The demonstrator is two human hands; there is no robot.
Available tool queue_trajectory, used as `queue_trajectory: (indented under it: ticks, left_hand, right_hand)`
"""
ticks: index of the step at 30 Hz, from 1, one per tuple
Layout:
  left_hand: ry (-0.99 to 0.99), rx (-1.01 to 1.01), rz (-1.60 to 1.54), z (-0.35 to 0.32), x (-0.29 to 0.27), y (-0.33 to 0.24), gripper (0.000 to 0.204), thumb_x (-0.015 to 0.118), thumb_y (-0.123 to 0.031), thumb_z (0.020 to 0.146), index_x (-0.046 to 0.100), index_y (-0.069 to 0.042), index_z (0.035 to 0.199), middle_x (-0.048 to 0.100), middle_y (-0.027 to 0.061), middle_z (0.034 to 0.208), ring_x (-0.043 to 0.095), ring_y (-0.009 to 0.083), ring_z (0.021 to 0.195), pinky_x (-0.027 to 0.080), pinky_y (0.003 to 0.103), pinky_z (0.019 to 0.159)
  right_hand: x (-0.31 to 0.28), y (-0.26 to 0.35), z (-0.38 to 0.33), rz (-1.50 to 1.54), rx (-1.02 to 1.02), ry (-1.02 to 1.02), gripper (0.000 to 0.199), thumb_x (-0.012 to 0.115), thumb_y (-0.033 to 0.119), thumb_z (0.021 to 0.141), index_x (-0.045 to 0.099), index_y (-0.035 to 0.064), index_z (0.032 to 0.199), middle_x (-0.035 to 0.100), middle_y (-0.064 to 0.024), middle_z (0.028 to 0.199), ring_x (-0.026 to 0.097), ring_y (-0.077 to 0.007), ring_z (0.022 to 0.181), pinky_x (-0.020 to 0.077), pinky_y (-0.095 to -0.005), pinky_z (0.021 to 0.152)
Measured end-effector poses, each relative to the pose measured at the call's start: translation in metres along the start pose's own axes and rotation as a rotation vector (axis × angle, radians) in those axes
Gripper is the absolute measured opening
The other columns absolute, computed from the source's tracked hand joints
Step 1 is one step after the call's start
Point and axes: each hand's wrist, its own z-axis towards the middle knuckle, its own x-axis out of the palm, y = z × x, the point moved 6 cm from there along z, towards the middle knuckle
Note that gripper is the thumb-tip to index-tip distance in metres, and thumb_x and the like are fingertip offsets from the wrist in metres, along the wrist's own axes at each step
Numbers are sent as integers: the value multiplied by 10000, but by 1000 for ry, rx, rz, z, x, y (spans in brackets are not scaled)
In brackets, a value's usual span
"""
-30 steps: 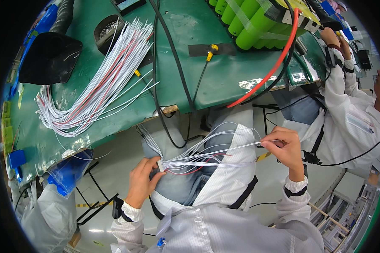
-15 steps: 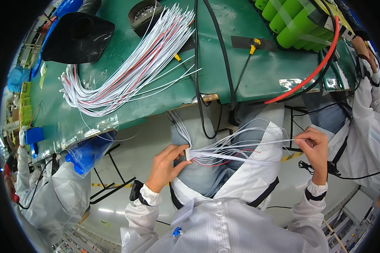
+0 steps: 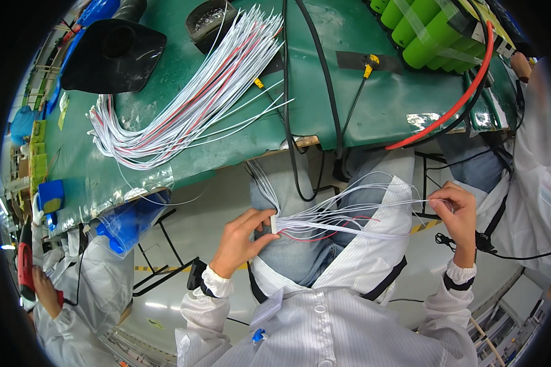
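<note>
My left hand [image 3: 242, 240] grips a white connector [image 3: 273, 224] between thumb and fingers, above my lap. A fan of thin white wires [image 3: 330, 214], with a red one [image 3: 330, 235] among them, runs from the connector to the right. More white wires [image 3: 264, 185] stretch from it toward the table edge. My right hand [image 3: 458, 211] is closed in a pinch on the far end of one white wire [image 3: 404, 202], which is drawn out nearly straight. The other wires end loosely over my lap, short of that hand.
A big bundle of white and red wires [image 3: 183, 107] lies on the green table [image 3: 226, 147]. Beside it are a black hood [image 3: 113, 55], a dark container [image 3: 209, 24], black cables [image 3: 327, 79], a red cable [image 3: 459, 107] and green battery cells [image 3: 431, 46]. Co-workers sit both sides; one holds a red tool [image 3: 24, 266].
My hands have barely moved and keep their grips. At the left, a co-worker's hand with the red tool has come further into view. The right co-worker's arm has shifted and is blurred.
</note>
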Motion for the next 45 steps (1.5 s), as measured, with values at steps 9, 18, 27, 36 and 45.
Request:
queue_trajectory:
  ticks: [9,18,27,36,45]
  left_hand:
    - [-11,3,70,-1,0,-3,508,879,-101,706,704,-71,1182,649,40,872,608,185,694,523,320,647]
    - [-35,10,34,-1,5,-2,522,895,-44,673,706,-22,1159,633,66,856,595,188,705,511,313,660]
    - [5,-44,140,2,-1,-20,592,895,-14,637,668,1,1184,629,91,877,609,222,749,529,328,703]
    - [-157,409,-24,46,24,-171,768,905,-241,717,559,-19,1366,657,151,1195,632,360,1116,542,406,857]
    - [78,142,-604,96,124,-182,171,762,-63,886,686,19,1016,726,125,888,697,182,792,534,286,760]
  right_hand:
    - [-4,0,0,-12,-11,-7,74,743,0,778,756,-9,850,603,-10,750,422,-59,611,294,-238,558]
    - [-22,6,-6,-66,-61,-45,65,771,9,761,757,-3,823,616,-21,719,455,-78,619,321,-248,563]
    - [-22,34,-16,-76,-137,-80,79,804,15,756,772,26,827,620,-18,690,465,-95,581,339,-253,526]
    - [-20,55,-23,-100,-183,-52,68,809,23,765,776,42,822,675,-18,719,517,-90,596,375,-243,511]
    - [-10,66,-27,-110,-142,49,123,830,69,776,777,42,883,675,-26,756,544,-141,620,413,-277,544]
